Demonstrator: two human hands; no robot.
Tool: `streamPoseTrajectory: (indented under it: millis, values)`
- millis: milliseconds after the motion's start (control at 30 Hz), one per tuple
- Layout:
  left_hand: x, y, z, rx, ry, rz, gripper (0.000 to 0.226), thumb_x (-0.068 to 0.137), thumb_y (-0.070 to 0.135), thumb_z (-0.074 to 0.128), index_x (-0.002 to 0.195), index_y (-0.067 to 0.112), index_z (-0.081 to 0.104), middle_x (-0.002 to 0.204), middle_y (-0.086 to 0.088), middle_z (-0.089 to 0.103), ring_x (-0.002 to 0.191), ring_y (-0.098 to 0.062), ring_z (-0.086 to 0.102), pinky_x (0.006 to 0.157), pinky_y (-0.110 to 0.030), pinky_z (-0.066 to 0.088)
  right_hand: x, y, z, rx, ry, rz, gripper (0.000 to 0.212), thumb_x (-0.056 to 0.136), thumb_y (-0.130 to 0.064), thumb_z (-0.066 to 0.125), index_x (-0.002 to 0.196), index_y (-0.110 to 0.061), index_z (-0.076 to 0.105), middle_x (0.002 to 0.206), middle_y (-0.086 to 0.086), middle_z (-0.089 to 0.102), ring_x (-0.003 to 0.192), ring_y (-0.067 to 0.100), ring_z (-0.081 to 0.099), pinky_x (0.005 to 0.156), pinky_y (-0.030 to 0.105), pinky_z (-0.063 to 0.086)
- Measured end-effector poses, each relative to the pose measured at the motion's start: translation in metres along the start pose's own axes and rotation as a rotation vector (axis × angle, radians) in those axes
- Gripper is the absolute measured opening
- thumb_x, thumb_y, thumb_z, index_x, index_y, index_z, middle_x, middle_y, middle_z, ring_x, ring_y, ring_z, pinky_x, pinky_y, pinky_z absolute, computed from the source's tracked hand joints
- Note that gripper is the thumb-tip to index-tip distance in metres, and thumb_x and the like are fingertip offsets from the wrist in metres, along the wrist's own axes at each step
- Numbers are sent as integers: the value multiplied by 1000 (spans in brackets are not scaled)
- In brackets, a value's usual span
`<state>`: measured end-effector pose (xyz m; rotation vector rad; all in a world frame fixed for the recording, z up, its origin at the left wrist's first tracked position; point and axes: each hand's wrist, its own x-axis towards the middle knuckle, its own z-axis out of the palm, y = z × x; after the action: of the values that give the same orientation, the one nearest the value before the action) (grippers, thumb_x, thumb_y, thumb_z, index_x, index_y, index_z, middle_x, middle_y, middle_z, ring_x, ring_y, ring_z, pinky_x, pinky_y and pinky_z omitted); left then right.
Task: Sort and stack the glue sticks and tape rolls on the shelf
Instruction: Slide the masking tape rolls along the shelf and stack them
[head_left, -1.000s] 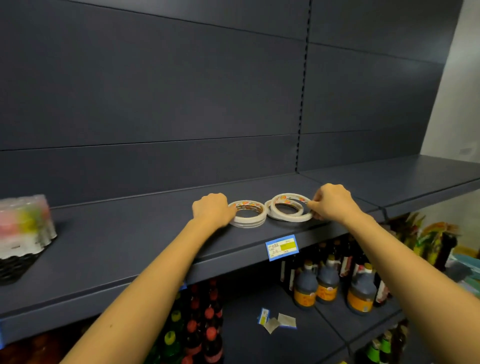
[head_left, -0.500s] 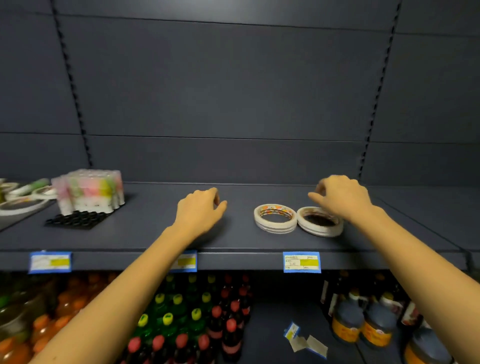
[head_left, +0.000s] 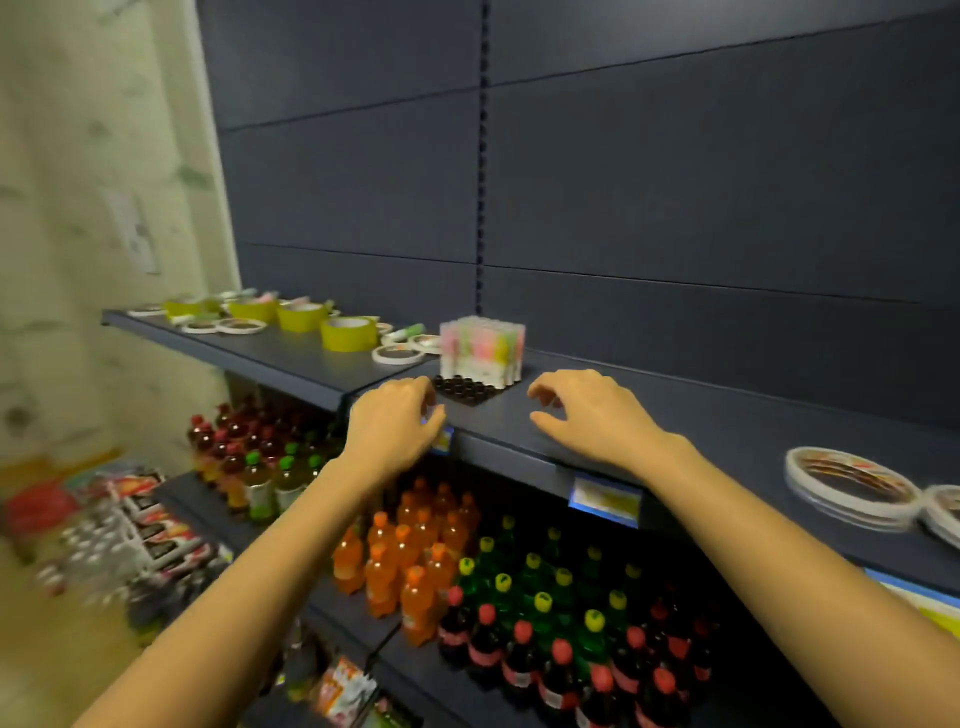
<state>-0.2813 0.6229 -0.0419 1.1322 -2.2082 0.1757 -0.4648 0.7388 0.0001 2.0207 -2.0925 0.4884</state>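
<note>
On my feed now: left hand (head_left: 390, 422) and right hand (head_left: 589, 415), both bare. Left forearm (head_left: 249, 582) and right forearm (head_left: 779, 530) are uncovered, bare all the way to the edge of my view. Finer detail is smeared.

Room beside the glue stick pack (head_left: 482, 347)
Right of it, bare shelf (head_left: 737, 415) runs to flat tape stacks (head_left: 847, 486); left of it, tape rolls (head_left: 348, 332) crowd the surface.
</note>
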Motion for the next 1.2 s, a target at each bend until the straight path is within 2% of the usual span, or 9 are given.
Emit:
streamPoseTrajectory:
  millis: [100,233,333,467,767,967,1033,1133,1200]
  values:
    - [-7,-49,-17,51,16,-63,26,91,35,48,94,12,59,98,-3,66,95,-24,59,68,-34,43,30,-33,16,34,-23,-50,34,93,-32,52,125,-21,54,124,1,60,111,21,56,88,38,50]
    - [-10,-109,-33,85,17,-98,27,91,36,48,91,11,57,95,-4,65,93,-25,60,69,-36,47,73,-75,35,57,-28,-92,35,92,-31,54,125,-19,56,120,2,62,107,22,57,77,30,46]
    - [-4,-155,-42,120,6,-97,27,91,37,47,93,12,58,99,-5,66,95,-25,60,69,-35,46,106,-105,50,76,-37,-104,33,93,-31,53,122,-17,57,115,2,64,103,21,59,82,34,51]
    - [4,-217,-47,152,-3,-85,26,91,37,47,94,13,57,99,-4,66,94,-24,61,64,-31,41,146,-141,74,83,-59,-71,32,92,-32,52,121,-20,57,116,2,63,106,23,58,88,40,51]
    - [19,-329,-43,162,-36,-153,26,91,39,47,91,15,59,94,-5,67,89,-24,62,61,-28,37,223,-212,118,111,-98,-50,26,91,-33,54,114,-22,61,113,0,64,105,22,59,87,37,50]
    - [24,-373,-35,162,-47,-239,28,91,40,46,93,17,61,95,-3,68,89,-23,62,61,-27,38,269,-239,136,113,-139,-65,25,92,-32,53,113,-22,62,115,0,64,106,21,58,87,36,50]
    - [50,-427,-16,147,-20,-298,28,91,40,46,92,17,62,93,-3,68,86,-23,61,61,-27,39,335,-262,170,110,-143,-79,25,92,-32,53,113,-22,62,115,0,64,107,21,58,87,36,50]
    - [56,-437,-18,164,4,-290,27,91,41,46,90,19,61,89,-1,68,78,-19,58,58,-26,35,349,-267,172,106,-154,-62,24,91,-31,53,111,-22,63,116,2,64,107,22,57,89,37,50]
    - [70,-456,-9,174,26,-305,27,91,41,46,89,19,62,89,-1,68,79,-21,60,58,-26,35,380,-271,185,102,-141,-55,25,92,-30,52,110,-20,65,117,4,64,108,25,57,90,37,49]
